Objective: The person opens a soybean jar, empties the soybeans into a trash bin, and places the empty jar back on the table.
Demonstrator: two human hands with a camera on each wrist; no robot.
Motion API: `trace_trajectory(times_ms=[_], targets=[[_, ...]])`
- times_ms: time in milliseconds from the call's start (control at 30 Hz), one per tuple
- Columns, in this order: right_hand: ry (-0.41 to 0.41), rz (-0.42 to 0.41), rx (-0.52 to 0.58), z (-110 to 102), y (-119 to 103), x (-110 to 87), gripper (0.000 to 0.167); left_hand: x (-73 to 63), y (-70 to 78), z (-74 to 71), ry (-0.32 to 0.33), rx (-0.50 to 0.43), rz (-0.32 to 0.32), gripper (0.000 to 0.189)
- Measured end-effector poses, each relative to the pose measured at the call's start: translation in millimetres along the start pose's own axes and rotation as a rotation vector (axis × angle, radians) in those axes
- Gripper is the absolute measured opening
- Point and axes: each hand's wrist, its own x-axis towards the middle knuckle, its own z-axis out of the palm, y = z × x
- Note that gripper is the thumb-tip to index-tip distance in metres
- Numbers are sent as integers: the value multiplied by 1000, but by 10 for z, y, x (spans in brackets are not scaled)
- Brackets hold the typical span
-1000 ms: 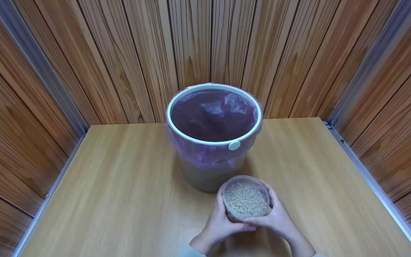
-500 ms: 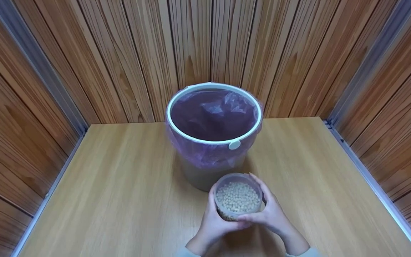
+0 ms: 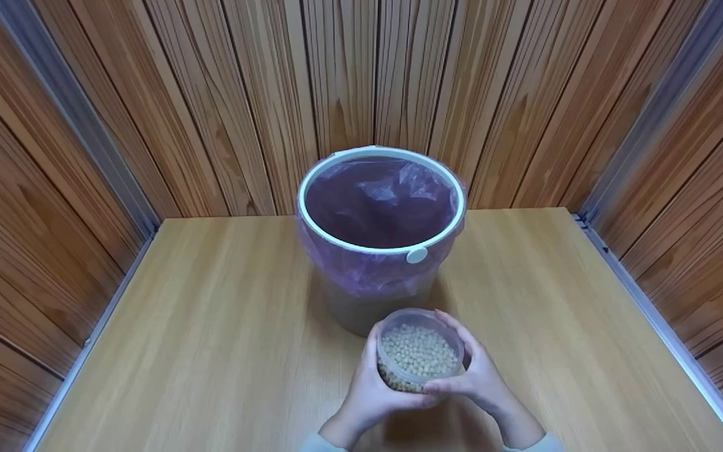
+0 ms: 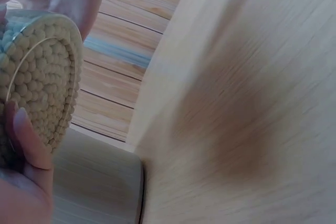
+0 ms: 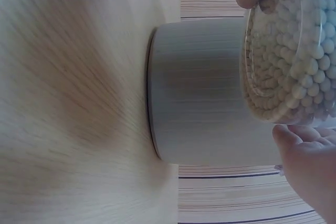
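A clear round plastic tub (image 3: 420, 351) full of small pale round balls is held above the table, in front of the bin. My left hand (image 3: 371, 389) grips its left side, with fingers curled under the base (image 4: 44, 77) in the left wrist view. On the other side my right hand (image 3: 471, 370) grips it, thumb near the front rim. The tub looks upright or nearly so; its top shows no lid in the head view. The bin (image 3: 368, 304) has a white rim ring (image 3: 381, 250) over a purple plastic liner (image 3: 361, 270), and its mouth is open.
The wooden table (image 3: 223, 326) carries the bin near its back middle. Wood-patterned walls (image 3: 342, 75) enclose the back and both sides, with metal strips along the corners. A shadow of the tub and hands falls on the tabletop (image 4: 226, 119).
Over the last second both hands have shifted the tub slightly left, closer to the bin's front middle. The grip stays the same. The head view has also shifted a little.
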Motion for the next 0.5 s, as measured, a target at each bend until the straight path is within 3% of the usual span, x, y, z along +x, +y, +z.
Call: trace_trajectory(times_ms=[100, 333, 500], targets=[[-31, -33, 39, -21, 11, 5, 104, -1, 6, -24, -13, -14, 3, 122], [-214, -129, 130, -127, -17, 36, 107, 4, 85, -112, -147, -122, 20, 120], [-319, -146, 107, -203, -67, 61, 107, 8, 129, -89, -128, -129, 43, 119]])
